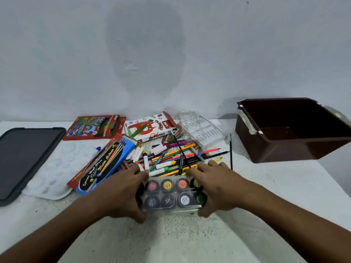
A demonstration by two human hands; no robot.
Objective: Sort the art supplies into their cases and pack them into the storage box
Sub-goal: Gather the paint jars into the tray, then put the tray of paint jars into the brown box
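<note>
A clear case of poster paint jars point(171, 194) lies on the table in front of me. My left hand point(121, 194) grips its left end and my right hand point(214, 188) grips its right end. Behind it is a loose heap of coloured pencils, markers and brushes point(176, 158). The watercolour box point(102, 164), the red pencil box point(93, 128) and the oil pastels box point(150, 128) lie around the heap. A clear plastic insert tray point(201, 128) sits behind it. The brown storage box point(292, 130) stands open at the right.
A dark tablet point(24, 160) lies at the far left beside a white paint palette point(57, 171). A thin black brush point(231, 150) lies alone between the heap and the storage box. A white wall rises right behind the table.
</note>
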